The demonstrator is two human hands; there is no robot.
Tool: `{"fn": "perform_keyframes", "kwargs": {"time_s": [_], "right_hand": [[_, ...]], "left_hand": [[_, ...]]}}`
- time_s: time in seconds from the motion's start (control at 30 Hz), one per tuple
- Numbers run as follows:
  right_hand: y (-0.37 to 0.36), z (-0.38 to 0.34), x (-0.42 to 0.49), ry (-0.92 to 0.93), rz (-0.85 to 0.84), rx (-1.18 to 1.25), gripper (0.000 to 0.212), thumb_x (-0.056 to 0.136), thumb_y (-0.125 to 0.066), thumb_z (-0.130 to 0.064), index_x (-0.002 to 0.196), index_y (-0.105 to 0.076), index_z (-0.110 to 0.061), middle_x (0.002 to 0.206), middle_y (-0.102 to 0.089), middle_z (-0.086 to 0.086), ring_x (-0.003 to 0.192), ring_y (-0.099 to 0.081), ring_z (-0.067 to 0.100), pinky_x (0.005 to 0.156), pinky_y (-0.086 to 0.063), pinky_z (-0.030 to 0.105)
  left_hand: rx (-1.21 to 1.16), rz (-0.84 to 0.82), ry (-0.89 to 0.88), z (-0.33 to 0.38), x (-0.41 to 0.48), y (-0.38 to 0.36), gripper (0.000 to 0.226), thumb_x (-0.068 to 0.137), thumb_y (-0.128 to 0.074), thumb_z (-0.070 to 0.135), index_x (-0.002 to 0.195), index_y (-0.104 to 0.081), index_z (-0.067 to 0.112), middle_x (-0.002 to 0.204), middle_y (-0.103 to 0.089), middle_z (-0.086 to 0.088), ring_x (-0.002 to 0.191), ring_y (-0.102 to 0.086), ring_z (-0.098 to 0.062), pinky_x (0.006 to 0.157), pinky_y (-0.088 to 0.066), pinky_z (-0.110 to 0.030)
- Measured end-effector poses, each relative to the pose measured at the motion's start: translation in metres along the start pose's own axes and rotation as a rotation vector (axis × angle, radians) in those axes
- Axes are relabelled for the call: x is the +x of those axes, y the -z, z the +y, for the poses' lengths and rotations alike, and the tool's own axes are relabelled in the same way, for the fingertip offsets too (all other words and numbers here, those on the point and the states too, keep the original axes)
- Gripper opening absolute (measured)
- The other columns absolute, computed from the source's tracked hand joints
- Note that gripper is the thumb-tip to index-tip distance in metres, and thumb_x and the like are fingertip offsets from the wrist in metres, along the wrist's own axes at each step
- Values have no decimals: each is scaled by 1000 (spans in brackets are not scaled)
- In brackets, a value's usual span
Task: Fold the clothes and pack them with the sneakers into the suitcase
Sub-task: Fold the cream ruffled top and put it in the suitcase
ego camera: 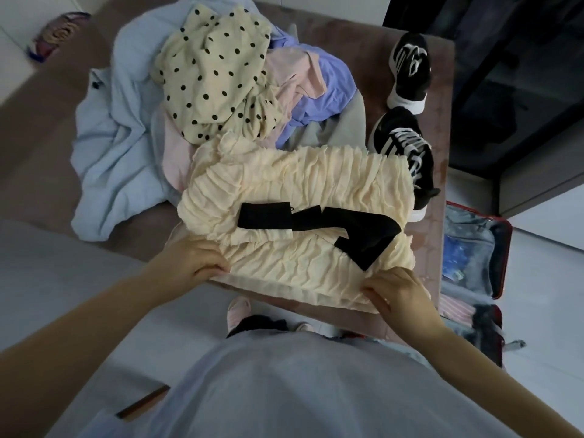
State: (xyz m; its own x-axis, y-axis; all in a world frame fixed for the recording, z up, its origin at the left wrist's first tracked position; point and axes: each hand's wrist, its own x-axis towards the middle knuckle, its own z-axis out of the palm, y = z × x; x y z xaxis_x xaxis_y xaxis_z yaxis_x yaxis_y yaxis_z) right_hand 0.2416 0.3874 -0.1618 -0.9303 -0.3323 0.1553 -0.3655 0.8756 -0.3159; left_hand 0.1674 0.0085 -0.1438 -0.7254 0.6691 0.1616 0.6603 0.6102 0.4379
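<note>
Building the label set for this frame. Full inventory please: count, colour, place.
cream ruched garment: 1, cream, spread at couch front
black strip: 1, black, lying on it
polka-dot garment: 1, cream with black dots, top of pile
light blue garment: 1, pale blue, pile's left
pink garment: 1, pink, mid pile
lavender garment: 1, lavender, pile's right
grey garment: 1, grey, under lavender
sneakers: 2, black and white, couch's right edge
suitcase: 1, red rim, open on floor, right
couch: 1, mauve
slipper: 1, pink, floor
patterned object: 1, multicoloured, top left, blurred
left hand: grip on garment's near-left edge
right hand: grip on near-right edge
</note>
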Motion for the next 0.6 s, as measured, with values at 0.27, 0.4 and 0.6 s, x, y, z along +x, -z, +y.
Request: {"fn": "perform_keyframes", "kwargs": {"time_s": [0.27, 0.4, 0.6], "right_hand": [[14, 1, 10, -30, -12, 98, 20, 80, -54, -35, 74, -65, -20, 70, -61, -5, 62, -58, 20, 67, -42, 29], [40, -7, 55, -184, 60, 95, 43, 77, -68, -38, 110, -60, -12, 106, -58, 5, 96, -55, 23, 85, -46, 36], [34, 1, 88, -131, -514, -206, 78, 84, -62, -38, 146, -16, -33, 141, -33, 1, 126, -37, 27, 103, -34, 39]], "left_hand": [[97, -142, 8, 1, -13, -11, 55, 97, -24, 52, 79, -70, 28, 72, -66, 16, 73, -48, 0, 74, -32, -16], [89, 83, 117, 5, 28, 23, 50, 94, -32, 54, 90, -67, 19, 80, -64, 6, 78, -47, -4, 73, -32, -16], [205, -251, 338, 18, 72, 8, 54, 81, -66, 37, 127, -46, 16, 123, -53, -1, 111, -50, -19, 91, -36, -27]]}}
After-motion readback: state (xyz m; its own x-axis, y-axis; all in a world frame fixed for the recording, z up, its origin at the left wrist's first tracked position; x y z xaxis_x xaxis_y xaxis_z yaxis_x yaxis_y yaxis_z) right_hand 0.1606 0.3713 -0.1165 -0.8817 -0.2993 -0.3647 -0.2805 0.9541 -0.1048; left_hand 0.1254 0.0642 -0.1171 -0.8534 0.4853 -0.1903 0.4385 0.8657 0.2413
